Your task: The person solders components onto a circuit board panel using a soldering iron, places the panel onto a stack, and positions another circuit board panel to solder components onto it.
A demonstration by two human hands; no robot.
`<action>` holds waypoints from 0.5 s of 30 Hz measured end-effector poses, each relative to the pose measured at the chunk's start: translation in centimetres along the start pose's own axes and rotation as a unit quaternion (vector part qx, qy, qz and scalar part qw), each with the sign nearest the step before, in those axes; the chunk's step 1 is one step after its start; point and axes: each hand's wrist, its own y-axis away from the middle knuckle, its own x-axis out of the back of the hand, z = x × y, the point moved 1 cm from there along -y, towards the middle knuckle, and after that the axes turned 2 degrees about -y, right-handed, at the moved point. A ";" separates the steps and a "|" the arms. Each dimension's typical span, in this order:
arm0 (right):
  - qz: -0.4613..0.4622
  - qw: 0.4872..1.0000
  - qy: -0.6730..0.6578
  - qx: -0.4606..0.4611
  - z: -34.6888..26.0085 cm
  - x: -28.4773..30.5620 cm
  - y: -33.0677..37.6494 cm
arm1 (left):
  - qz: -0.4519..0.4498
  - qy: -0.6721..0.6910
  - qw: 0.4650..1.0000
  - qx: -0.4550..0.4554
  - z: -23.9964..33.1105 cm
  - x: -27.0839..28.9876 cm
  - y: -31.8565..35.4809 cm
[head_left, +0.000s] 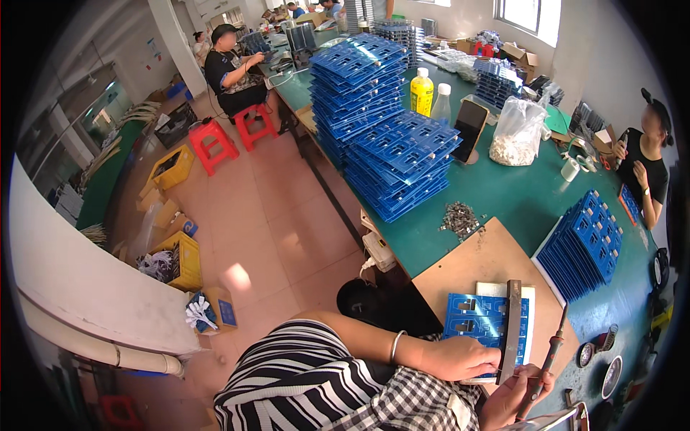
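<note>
My right hand (512,396) is wrapped round a soldering iron (552,353), its dark tip pointing up and away from me. A blue circuit board (467,316) lies before me on a pale pad (530,305), with a dark flat bar (512,316) across it. My left hand (460,359), with a bangle at the wrist, rests over the board's near edge beside the bar. Its fingers are pinched together; what they hold is too small to make out. The two hands nearly meet at the bar's near end.
Tall stacks of blue boards (359,86) rise at the table's left edge; another stack (586,244) leans at right. Small metal parts (460,219) lie beyond the brown board (460,262). A phone (471,129), bottles (422,92) and a bag (519,133) stand farther back. Co-workers sit around.
</note>
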 end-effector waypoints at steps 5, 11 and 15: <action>0.019 0.999 -0.015 -0.034 0.0 -0.1 -0.3 | -0.020 -0.031 0.999 0.015 -0.2 0.1 0.4; 0.062 0.994 -0.065 -0.055 0.6 0.8 -0.6 | -0.034 -0.022 0.999 0.024 0.0 0.2 0.5; 0.021 0.997 0.066 0.029 0.4 0.8 -0.6 | -0.026 0.000 1.000 0.016 -0.3 -0.1 0.6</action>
